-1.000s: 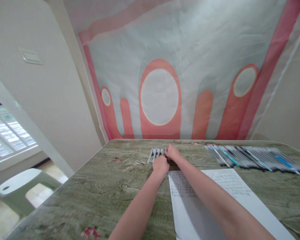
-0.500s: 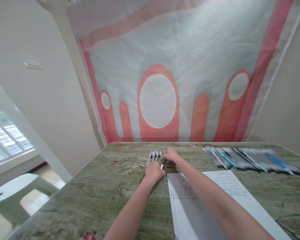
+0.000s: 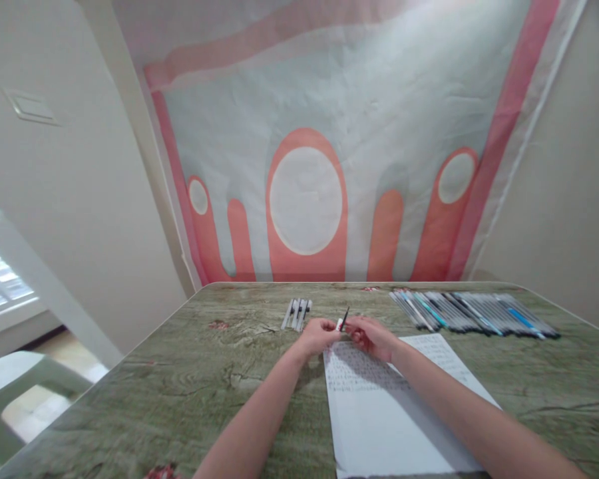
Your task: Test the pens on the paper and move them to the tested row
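Note:
My left hand (image 3: 318,336) is closed, its fingertips pinching a small white piece (image 3: 339,324) with a reddish mark; its kind is too small to tell. Close beside it, my right hand (image 3: 372,338) is closed on a slim black pen-like stick (image 3: 345,318) that points up and away. The two hands nearly meet above the top edge of a white sheet of paper (image 3: 384,426) with rows of handwriting. Just beyond my left hand lies a small group of clear-barrelled pens (image 3: 296,314), side by side.
A long row of pens (image 3: 472,314), mostly grey with some teal and blue, lies at the far right of the wood-patterned table (image 3: 219,372). Behind the table hangs a pink and grey printed sheet (image 3: 307,266). A pale stool (image 3: 24,392) stands at the left.
Both hands have come nearer and to the right, over the paper's top edge. The black stick now stands raised in my right hand. The view has turned slightly right.

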`<state>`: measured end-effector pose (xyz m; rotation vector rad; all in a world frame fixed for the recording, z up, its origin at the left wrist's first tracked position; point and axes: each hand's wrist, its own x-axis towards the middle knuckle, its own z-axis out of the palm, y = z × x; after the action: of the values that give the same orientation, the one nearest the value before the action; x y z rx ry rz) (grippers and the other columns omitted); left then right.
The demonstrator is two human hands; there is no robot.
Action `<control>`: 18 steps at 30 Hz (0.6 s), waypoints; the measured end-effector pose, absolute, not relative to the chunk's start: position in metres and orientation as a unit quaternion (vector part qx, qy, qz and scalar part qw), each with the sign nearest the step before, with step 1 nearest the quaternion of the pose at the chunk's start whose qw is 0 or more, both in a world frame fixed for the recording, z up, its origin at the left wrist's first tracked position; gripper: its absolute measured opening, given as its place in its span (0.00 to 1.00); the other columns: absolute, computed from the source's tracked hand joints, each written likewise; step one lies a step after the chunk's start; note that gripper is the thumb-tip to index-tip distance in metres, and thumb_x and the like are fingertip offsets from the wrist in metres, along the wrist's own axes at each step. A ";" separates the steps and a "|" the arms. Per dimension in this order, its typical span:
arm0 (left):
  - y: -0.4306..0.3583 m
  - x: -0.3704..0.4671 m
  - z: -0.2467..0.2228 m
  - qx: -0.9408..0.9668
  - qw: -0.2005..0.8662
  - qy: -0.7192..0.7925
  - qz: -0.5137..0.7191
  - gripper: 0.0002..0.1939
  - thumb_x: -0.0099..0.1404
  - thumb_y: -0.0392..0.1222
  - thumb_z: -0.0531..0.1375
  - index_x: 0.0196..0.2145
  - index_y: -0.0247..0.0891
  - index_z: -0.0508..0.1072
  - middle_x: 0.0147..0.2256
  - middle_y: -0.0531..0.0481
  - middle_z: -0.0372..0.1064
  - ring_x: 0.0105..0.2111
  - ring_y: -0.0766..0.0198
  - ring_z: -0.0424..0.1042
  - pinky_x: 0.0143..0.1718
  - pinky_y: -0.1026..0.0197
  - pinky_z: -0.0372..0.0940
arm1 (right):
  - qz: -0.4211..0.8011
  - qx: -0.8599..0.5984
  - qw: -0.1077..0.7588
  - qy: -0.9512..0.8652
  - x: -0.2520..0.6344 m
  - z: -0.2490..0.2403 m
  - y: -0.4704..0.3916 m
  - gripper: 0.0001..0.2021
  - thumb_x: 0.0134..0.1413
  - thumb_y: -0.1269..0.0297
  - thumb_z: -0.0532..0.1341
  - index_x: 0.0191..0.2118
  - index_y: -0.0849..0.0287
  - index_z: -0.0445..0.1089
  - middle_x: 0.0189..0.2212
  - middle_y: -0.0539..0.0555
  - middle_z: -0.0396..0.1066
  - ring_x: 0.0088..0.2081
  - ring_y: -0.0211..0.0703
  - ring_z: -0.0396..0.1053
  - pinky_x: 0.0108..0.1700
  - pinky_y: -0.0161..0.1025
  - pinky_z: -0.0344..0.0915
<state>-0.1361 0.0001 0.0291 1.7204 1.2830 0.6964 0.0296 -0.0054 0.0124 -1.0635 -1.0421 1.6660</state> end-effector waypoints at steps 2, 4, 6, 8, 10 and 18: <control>-0.002 -0.130 0.026 0.682 0.459 0.495 0.282 0.11 0.48 0.42 0.59 0.28 0.32 0.71 0.18 0.56 0.61 0.17 0.73 0.58 0.18 0.70 0.54 | 0.689 -0.390 0.462 -0.400 0.031 0.012 -0.013 0.09 0.42 0.61 0.62 0.27 0.61 0.65 0.17 0.44 0.60 0.15 0.25 0.52 0.14 0.24 0.46; -0.005 -0.126 0.022 0.666 0.488 0.482 0.294 0.12 0.49 0.42 0.58 0.30 0.31 0.71 0.18 0.56 0.61 0.16 0.74 0.56 0.17 0.70 0.53 | 0.670 -0.385 0.477 -0.418 0.032 0.010 -0.016 0.11 0.41 0.59 0.63 0.25 0.62 0.65 0.14 0.43 0.58 0.14 0.25 0.51 0.13 0.25 0.43; -0.007 -0.126 0.018 0.653 0.509 0.468 0.310 0.14 0.50 0.43 0.58 0.32 0.30 0.71 0.19 0.55 0.61 0.15 0.75 0.55 0.17 0.70 0.53 | 0.651 -0.386 0.495 -0.427 0.032 0.006 -0.014 0.12 0.40 0.57 0.64 0.24 0.62 0.65 0.13 0.43 0.57 0.13 0.25 0.50 0.13 0.26 0.42; -0.008 -0.128 0.014 0.653 0.520 0.443 0.327 0.16 0.52 0.45 0.57 0.35 0.30 0.71 0.21 0.54 0.62 0.17 0.75 0.55 0.18 0.70 0.52 | 0.641 -0.389 0.525 -0.402 0.034 0.001 -0.009 0.13 0.38 0.57 0.64 0.24 0.62 0.65 0.14 0.43 0.60 0.13 0.25 0.50 0.13 0.26 0.42; -0.009 -0.131 0.011 0.660 0.518 0.421 0.345 0.19 0.53 0.47 0.57 0.37 0.29 0.71 0.23 0.53 0.64 0.19 0.74 0.56 0.20 0.70 0.53 | 0.633 -0.385 0.567 -0.359 0.037 -0.005 -0.004 0.12 0.37 0.59 0.65 0.25 0.62 0.65 0.17 0.45 0.63 0.14 0.25 0.51 0.13 0.27 0.45; -0.007 -0.133 0.003 0.724 0.364 0.435 0.392 0.18 0.58 0.46 0.54 0.42 0.35 0.72 0.36 0.47 0.70 0.32 0.66 0.66 0.34 0.66 0.60 | 0.616 -0.315 0.674 -0.259 0.048 -0.010 0.005 0.11 0.39 0.61 0.65 0.28 0.59 0.65 0.21 0.46 0.64 0.15 0.26 0.53 0.14 0.27 0.52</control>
<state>-0.1333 -0.0068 0.0031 1.8639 1.1188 1.0090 0.0478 0.0050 -0.0103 -0.7079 -0.5826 1.3870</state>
